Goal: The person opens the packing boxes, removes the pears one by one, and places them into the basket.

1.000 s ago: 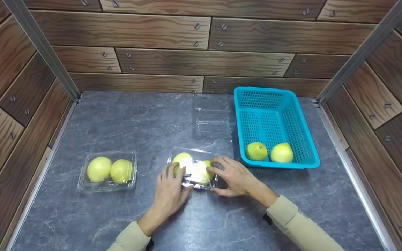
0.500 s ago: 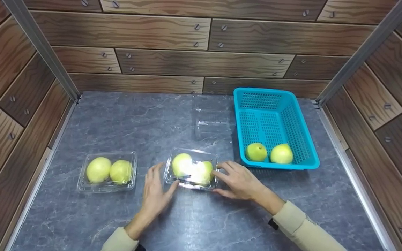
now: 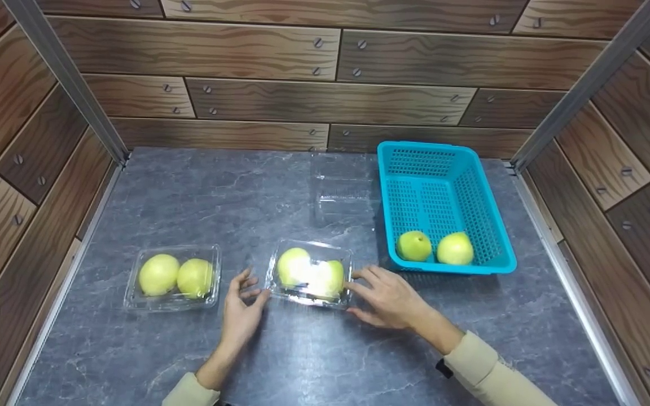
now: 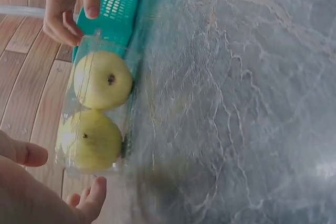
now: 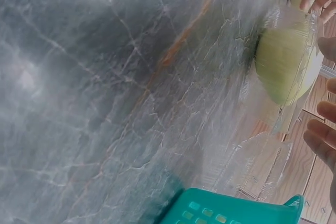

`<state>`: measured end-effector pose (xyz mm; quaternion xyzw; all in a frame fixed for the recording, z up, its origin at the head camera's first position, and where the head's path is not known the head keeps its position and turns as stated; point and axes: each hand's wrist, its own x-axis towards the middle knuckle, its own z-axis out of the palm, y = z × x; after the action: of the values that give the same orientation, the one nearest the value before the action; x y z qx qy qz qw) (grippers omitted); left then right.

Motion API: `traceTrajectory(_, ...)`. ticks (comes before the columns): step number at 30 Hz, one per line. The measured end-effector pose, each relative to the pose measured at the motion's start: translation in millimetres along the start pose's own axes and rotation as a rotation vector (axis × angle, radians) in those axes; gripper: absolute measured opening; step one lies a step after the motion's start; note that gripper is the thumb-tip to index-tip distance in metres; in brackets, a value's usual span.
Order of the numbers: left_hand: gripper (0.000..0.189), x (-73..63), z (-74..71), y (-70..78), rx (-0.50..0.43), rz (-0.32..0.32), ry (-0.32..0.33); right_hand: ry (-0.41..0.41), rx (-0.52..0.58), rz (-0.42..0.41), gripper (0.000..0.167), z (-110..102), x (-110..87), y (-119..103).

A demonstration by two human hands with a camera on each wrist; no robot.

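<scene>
Marbled tabletop (image 3: 206, 192), blue basket (image 3: 443, 197), left box (image 3: 176, 278), middle box (image 3: 310, 276) beside right hand (image 3: 387, 298)

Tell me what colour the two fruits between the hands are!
The fruits are yellowish green, best seen in the left wrist view.

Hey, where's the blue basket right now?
In the head view, the blue basket stands toward the right side of the table, just beyond the right hand, with a clear plastic container directly to its left.
</scene>
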<state>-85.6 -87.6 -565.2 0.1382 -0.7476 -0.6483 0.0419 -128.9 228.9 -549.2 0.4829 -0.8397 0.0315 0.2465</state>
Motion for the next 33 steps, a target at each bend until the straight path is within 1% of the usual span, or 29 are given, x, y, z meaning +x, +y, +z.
traceTrajectory(6,0.06,0.1,-0.5,-5.5,-0.115,-0.141,-0.055,-0.005,0.007,0.004,0.05,0.8,-3.0,-2.4)
traceTrajectory(12,0.053,-3.2,7.7,-10.5,-0.237,-0.252,-0.098,0.017,0.019,-0.017,0.048,3.3,-4.0,-3.8)
traceTrajectory(14,0.049,-5.6,11.0,-12.3,-0.273,-0.272,-0.117,0.023,0.023,-0.026,0.046,4.3,-4.2,-4.3)
traceTrajectory(19,0.036,-12.4,17.4,-16.5,-0.315,-0.295,-0.186,0.021,0.021,-0.039,0.042,5.5,-4.4,-5.6)
traceTrajectory(23,0.03,-15.5,21.2,-18.0,-0.35,-0.319,-0.236,0.022,0.019,-0.043,0.041,5.3,-3.9,-6.4)
traceTrajectory(27,0.027,-17.8,25.5,-17.6,-0.376,-0.349,-0.253,0.039,0.026,-0.058,0.041,6.3,-3.3,-6.8)
traceTrajectory(33,0.024,-18.9,34.1,-17.0,-0.354,-0.413,-0.256,0.057,0.038,-0.073,0.038,9.6,-5.2,-7.6)
